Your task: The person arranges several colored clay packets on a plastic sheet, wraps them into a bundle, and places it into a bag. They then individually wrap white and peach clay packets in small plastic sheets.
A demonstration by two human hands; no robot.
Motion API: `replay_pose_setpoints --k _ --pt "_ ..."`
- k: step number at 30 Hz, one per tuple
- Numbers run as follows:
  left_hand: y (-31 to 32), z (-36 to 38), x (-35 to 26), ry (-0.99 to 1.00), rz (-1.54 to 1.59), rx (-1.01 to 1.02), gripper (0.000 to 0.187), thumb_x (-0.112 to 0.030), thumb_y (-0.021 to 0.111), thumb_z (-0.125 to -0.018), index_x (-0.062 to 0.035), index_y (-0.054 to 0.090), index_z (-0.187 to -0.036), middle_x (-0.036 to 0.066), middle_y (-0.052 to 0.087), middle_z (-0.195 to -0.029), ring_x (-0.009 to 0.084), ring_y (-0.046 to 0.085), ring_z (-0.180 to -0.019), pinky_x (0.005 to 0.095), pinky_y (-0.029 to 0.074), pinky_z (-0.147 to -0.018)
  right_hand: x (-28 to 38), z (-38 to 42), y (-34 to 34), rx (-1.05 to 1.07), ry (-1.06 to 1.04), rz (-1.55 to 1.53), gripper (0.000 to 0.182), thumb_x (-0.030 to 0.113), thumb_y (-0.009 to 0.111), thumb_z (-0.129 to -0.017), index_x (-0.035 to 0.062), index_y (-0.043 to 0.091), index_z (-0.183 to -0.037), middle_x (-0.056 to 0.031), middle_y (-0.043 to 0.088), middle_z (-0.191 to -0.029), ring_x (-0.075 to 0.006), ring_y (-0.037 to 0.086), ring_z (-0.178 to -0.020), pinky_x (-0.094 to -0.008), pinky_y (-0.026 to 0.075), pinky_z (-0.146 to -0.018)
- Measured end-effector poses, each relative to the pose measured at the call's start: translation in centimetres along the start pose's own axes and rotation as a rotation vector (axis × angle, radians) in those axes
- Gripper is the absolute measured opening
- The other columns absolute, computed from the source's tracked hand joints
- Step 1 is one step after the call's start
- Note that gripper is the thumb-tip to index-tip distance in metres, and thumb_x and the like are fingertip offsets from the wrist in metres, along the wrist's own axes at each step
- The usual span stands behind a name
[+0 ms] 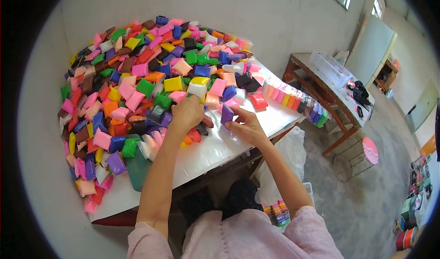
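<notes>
My right hand (247, 127) pinches a small purple packet (226, 114) upright between thumb and fingers, just above the white tabletop (215, 151). My left hand (188, 113) is curled down at the near edge of a large heap of coloured packets (146, 87). Its fingertips are hidden, so what they grip cannot be made out. Just beyond it lie a white packet (197, 90) and a yellow packet (173, 84). A dark brown packet (207, 121) lies between my two hands. The packets look soft and pillow-shaped, in many colours.
A row of coloured packets (288, 101) in clear wrap runs along the table's right end. A green flat object (139, 169) lies near the front edge. Beyond are a wooden table (298, 61) with a clear plastic bin (330, 68), and a pink-topped stool (370, 150).
</notes>
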State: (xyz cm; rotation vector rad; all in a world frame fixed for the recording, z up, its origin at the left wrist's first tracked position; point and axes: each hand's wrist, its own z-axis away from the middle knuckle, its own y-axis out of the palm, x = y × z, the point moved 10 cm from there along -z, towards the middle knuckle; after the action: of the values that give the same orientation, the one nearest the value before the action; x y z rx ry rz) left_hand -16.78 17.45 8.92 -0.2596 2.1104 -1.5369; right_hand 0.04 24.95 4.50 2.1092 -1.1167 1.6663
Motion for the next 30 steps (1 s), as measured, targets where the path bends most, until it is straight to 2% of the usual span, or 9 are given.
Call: replay_pose_setpoints --k 4,7,10,13,14,16,23,27,30 --pt "0.1 1.0 -1.7 0.126 0.138 0.008 0.028 -0.024 0.054 -0.084 -0.0013 0.067 -0.094 0.02 0.07 -0.097 0.0378 0.065 -0.096 0.0576 0.042 -0.084 -0.7 -0.1 0.2 0.006 0.027 0.032 0.055 0.008 0.072 -0.078 0.0 0.058 -0.131 -0.001 0.066 -0.107 -0.0068 0.056 -0.074 -0.0249 0.05 -0.071" --pt "-0.9 2.4 -3.4 0.202 0.228 -0.056 0.029 -0.023 0.057 -0.083 -0.0019 0.068 -0.099 0.019 0.069 -0.098 0.0366 0.065 -0.096 0.0545 0.04 -0.087 -0.8 0.2 0.6 0.011 0.003 -0.008 0.053 0.008 0.072 -0.078 0.0012 0.059 -0.129 -0.0017 0.066 -0.108 -0.007 0.056 -0.074 -0.0246 0.049 -0.07" --pt "-0.7 3.2 -4.4 0.149 0.295 0.151 0.036 -0.025 0.062 -0.081 -0.0029 0.067 -0.108 0.017 0.069 -0.1 0.0339 0.064 -0.1 0.0508 0.038 -0.09 0.0 0.6 1.1 -0.034 -0.093 0.01 0.054 0.007 0.074 -0.075 0.0027 0.06 -0.127 -0.0086 0.069 -0.106 -0.0114 0.059 -0.07 -0.0275 0.051 -0.067" --pt "-1.8 4.4 -4.9 0.302 0.315 0.042 0.045 -0.023 0.07 -0.074 -0.004 0.065 -0.114 0.016 0.068 -0.102 0.0309 0.063 -0.102 0.0473 0.037 -0.09 1.6 0.6 1.7 -0.049 -0.147 0.088 0.054 0.006 0.074 -0.076 0.004 0.06 -0.128 -0.0103 0.069 -0.106 -0.0127 0.059 -0.07 -0.0273 0.051 -0.067" --pt "-1.7 4.6 -4.8 0.309 0.295 0.063 0.05 -0.024 0.072 -0.072 -0.0059 0.064 -0.118 0.015 0.067 -0.102 0.0303 0.062 -0.102 0.0456 0.036 -0.091 2.1 0.8 1.8 -0.037 -0.129 0.076 0.052 0.006 0.073 -0.075 0.0033 0.06 -0.125 -0.0119 0.068 -0.1 -0.0163 0.06 -0.071 -0.0289 0.051 -0.067" --pt "-1.9 5.1 -4.8 0.322 0.254 0.103 0.06 -0.024 0.075 -0.069 -0.0096 0.061 -0.125 0.013 0.067 -0.102 0.029 0.06 -0.103 0.0423 0.035 -0.092 1.9 0.3 2.5 0.001 -0.136 0.157 0.052 0.006 0.073 -0.077 0.0031 0.06 -0.127 -0.0097 0.068 -0.104 -0.0139 0.06 -0.073 -0.0279 0.05 -0.068" --pt "-2.2 5.7 -4.5 0.368 0.106 -0.114 0.064 -0.022 0.079 -0.067 -0.0091 0.058 -0.126 0.012 0.063 -0.099 0.0312 0.057 -0.101 0.0432 0.036 -0.087 1.3 -0.8 3.5 0.039 -0.217 0.202 0.051 0.009 0.076 -0.078 0.0032 0.06 -0.126 -0.009 0.065 -0.101 -0.0144 0.06 -0.075 -0.029 0.051 -0.07" --pt "-1.9 5.8 -4.8 0.402 0.117 -0.15 0.066 -0.019 0.078 -0.068 -0.0084 0.056 -0.129 0.012 0.062 -0.106 0.0311 0.055 -0.106 0.0447 0.038 -0.09 0.9 -0.7 3.7 -0.002 -0.276 0.267 0.05 0.007 0.073 -0.078 0.0025 0.058 -0.126 -0.0134 0.063 -0.101 -0.0199 0.062 -0.077 -0.0314 0.051 -0.069" --pt "-1.4 5.7 -4.9 0.435 0.155 -0.13 0.066 -0.018 0.078 -0.067 -0.0084 0.055 -0.128 0.012 0.062 -0.108 0.0323 0.055 -0.106 0.0453 0.04 -0.089 1.6 -0.4 3.7 -0.023 -0.35 0.362 0.053 0.008 0.07 -0.078 0.0022 0.055 -0.128 -0.0186 0.062 -0.11 -0.0306 0.063 -0.095 -0.0383 0.051 -0.084"
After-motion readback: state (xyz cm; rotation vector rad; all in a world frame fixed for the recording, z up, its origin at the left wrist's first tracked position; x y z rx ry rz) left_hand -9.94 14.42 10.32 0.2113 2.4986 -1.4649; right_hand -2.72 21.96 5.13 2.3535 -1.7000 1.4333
